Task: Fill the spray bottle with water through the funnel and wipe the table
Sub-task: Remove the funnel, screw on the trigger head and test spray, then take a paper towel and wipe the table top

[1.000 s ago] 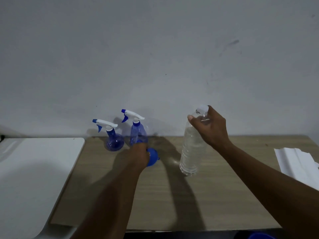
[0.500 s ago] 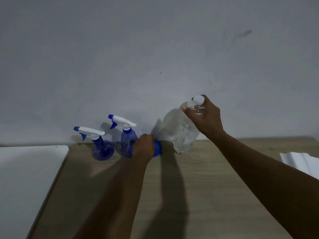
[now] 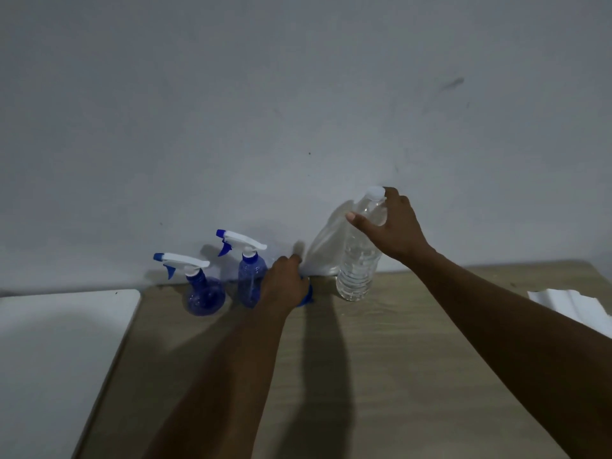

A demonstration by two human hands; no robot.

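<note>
My right hand (image 3: 394, 223) is wrapped around the neck and shoulder of the clear water bottle (image 3: 359, 256), just under its white cap (image 3: 376, 192), and the bottle stands upright near the back edge of the wooden table (image 3: 397, 376), close to the wall. It looks nearly full, so I judge it heavy for its thin, ribbed plastic. The walls will likely give if I squeeze mid-body, and water could surge once the cap is off. For pouring, I would shift my grip lower onto the ribbed waist, where the ridges should stop it slipping.

My left hand (image 3: 284, 286) is curled over the blue funnel (image 3: 306, 296) at the back edge, just right of the two spray bottles. Only a sliver of the funnel shows past my knuckles, so I cannot tell how firmly my fingers have it. It is small, light and rigid, easy to pinch by the rim.

The tall spray bottle (image 3: 251, 279) stands just beside my left hand, and the round-bodied spray bottle (image 3: 203, 293) stands to its left, near the table's left edge. Both still carry their white trigger heads. They look empty and light, so I expect either to tip easily. I would steady one by its body while unscrewing the collar.

A white cloth or paper (image 3: 576, 306) lies at the right edge.
</note>
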